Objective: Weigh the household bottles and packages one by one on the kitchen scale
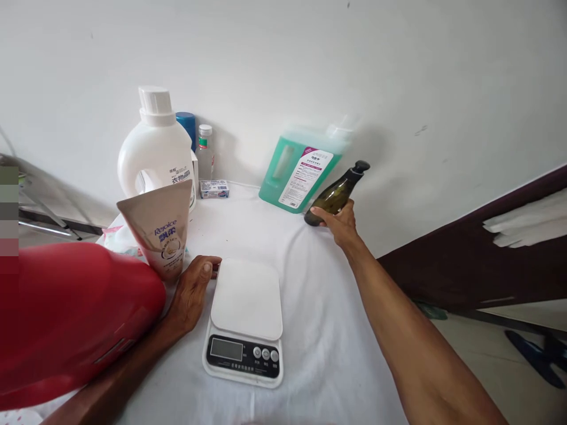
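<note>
Hands at a white-clothed table [310, 330], seen from above by the person working. The right hand [340, 222] is stretched far forward, fingers wrapped around the lower end of a dark green bottle [335, 193], which tilts with its black cap pointing up and to the right, just in front of a leaning teal detergent jug [301, 174] by the wall. The left hand [191, 293] lies loosely curled and empty on the cloth, its thumb touching the left edge of a white kitchen scale [246, 319], whose platform is bare. Just beside that hand stands an upside-down cream tube [160, 230]; behind it is a large white laundry jug [155, 153], and a red container [66, 319] fills the near left. The bottle appears to be in mid-carry, well apart from the scale; setting it upright on the platform would call for drawing it back and straightening it.
</note>
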